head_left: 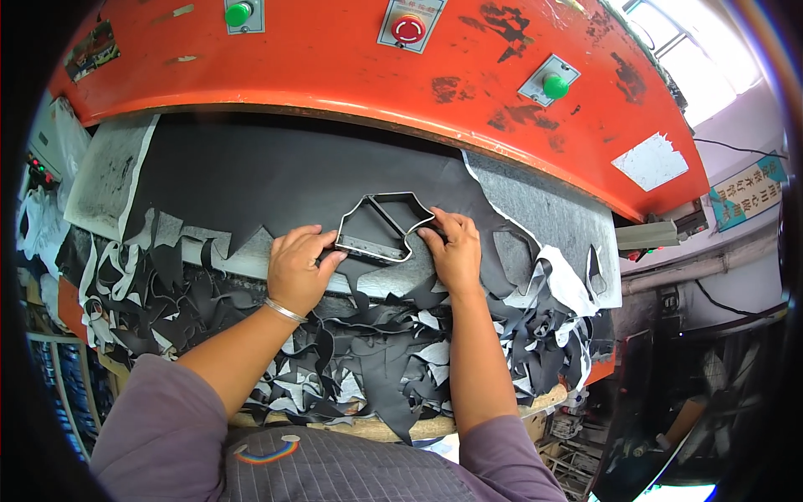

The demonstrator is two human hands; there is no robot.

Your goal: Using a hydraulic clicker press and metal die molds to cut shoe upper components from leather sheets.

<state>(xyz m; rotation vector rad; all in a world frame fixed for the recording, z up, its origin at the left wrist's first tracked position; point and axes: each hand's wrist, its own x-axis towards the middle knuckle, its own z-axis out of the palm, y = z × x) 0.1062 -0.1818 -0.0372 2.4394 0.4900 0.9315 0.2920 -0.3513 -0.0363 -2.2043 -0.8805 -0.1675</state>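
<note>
A metal cutting die (pixel 374 249), an open frame with a curved outline and a diagonal crossbar, lies on a dark sheet of leather-like material (pixel 251 171). My left hand (pixel 299 261) grips the die's left edge between thumb and fingers. At its right edge, my right hand (pixel 452 247) pinches the frame near the curved notch. A bracelet circles my left wrist. The sheet's near edge is ragged with cut-out shapes, and the pale cutting bed (pixel 535 197) shows beside it at the right.
An orange press beam (pixel 326 71) spans the far side, carrying a red button (pixel 408 30) and green buttons (pixel 555 86). Black and white scraps (pixel 393 368) pile along the near edge, above a tan rail (pixel 427 429). A dark machine part (pixel 657 234) juts out at right.
</note>
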